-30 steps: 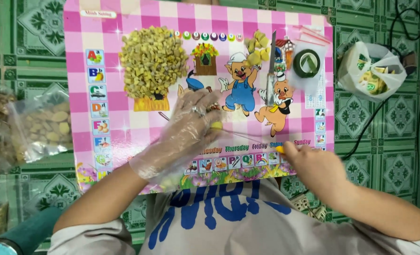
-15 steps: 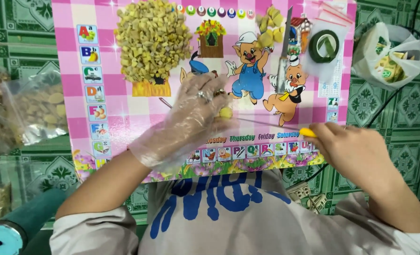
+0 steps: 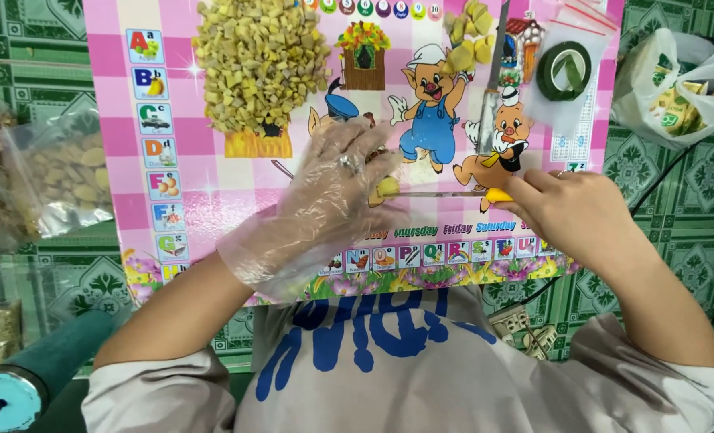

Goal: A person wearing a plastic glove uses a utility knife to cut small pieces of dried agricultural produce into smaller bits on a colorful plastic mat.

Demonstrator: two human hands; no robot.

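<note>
Fingertips of your gloved left hand [image 3: 325, 200] pinch a small yellow piece [image 3: 387, 189] against the pink picture mat [image 3: 212, 208], while your bare right hand [image 3: 569, 212] is closed around the yellow handle of a thin knife [image 3: 445, 193] whose blade lies touching that piece. Your loose glove could slip, so the blade may well skid toward your fingers. The heap of cut bits [image 3: 261, 64] sits well apart, up the mat.
</note>
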